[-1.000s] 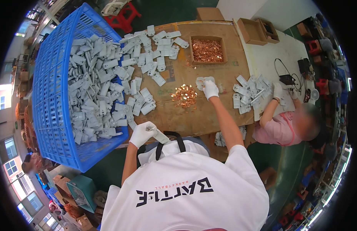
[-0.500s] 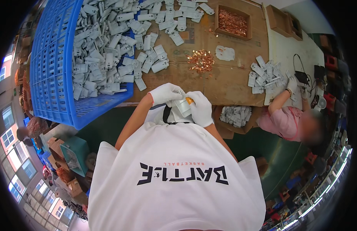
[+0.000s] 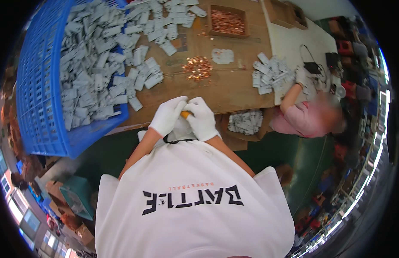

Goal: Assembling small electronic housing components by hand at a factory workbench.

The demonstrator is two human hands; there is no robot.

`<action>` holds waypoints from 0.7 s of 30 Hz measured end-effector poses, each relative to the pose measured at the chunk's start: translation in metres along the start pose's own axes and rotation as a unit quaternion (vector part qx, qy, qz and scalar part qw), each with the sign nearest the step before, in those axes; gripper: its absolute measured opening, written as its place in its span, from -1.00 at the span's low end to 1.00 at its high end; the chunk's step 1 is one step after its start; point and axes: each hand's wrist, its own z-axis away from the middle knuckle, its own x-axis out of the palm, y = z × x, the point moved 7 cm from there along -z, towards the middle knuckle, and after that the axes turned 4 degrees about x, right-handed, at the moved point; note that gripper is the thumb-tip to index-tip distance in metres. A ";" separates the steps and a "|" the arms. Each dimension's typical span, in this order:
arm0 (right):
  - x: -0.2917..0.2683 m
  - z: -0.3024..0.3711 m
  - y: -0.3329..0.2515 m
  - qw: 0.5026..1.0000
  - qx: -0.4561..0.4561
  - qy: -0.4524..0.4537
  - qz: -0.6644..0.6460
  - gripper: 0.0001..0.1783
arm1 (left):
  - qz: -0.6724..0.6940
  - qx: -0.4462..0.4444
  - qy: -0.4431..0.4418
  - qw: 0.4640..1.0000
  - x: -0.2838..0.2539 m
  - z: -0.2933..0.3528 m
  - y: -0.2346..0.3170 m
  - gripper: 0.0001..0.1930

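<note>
In front of my shirt, my left hand (image 3: 168,115) and my right hand (image 3: 201,118) meet at the fingertips, both in white gloves. Their fingers are closed around a white plastic part (image 3: 180,128), which is mostly hidden between the gloves. A small orange-yellow patch (image 3: 185,114) shows at my right thumb; whether it is a finger cover or a separate piece I cannot tell. Just beyond the hands on the cardboard-covered table (image 3: 178,92) lies a loose heap of small copper-coloured metal pieces (image 3: 197,68).
A blue crate (image 3: 42,86) full of white plastic parts (image 3: 94,64) tips open at left, its parts spilling onto the table. Farther back stands a cardboard box (image 3: 228,21) of copper pieces. Another box of parts (image 3: 246,122) sits below the table edge. A co-worker (image 3: 300,116) works at right.
The view has shifted, so the table and crate sit lower left. My hands have drawn closer together, and the white plastic part, plainly seen before, is now mostly covered.
</note>
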 end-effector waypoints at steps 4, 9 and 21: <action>-0.008 -0.005 0.012 0.993 0.103 -0.007 -0.064 -0.75 | -0.092 -0.022 -0.065 0.993 -0.003 0.008 0.031 -0.62; -0.002 -0.003 0.029 0.971 0.177 -0.150 -0.051 -0.73 | -0.091 0.021 -0.050 0.994 0.005 0.014 0.033 -0.56; -0.022 0.023 0.025 0.984 0.151 -0.098 -0.005 -0.81 | -0.136 0.112 -0.112 0.978 0.028 0.014 0.053 -0.66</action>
